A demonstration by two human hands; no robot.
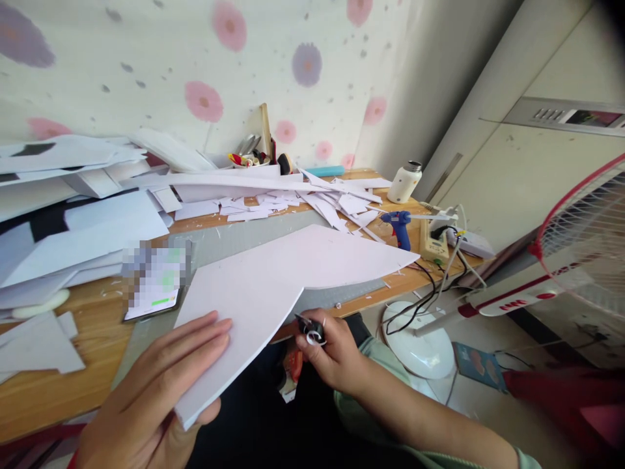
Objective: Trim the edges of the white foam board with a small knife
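Observation:
My left hand (156,391) grips the near corner of a large white foam board (273,280), thumb under and fingers flat on top. The board lies across a grey cutting mat (234,241) and overhangs the desk's front edge. My right hand (332,352) is closed around a small black and silver tool (311,329), whose tip sits at the board's curved cut edge.
A phone (153,280) lies left of the board. White offcuts (303,202) and stacked sheets (73,215) cover the back and left of the wooden desk. A blue glue gun (399,225), power strip (433,241) and white bottle (405,182) sit right. A fan (581,241) stands beside the desk.

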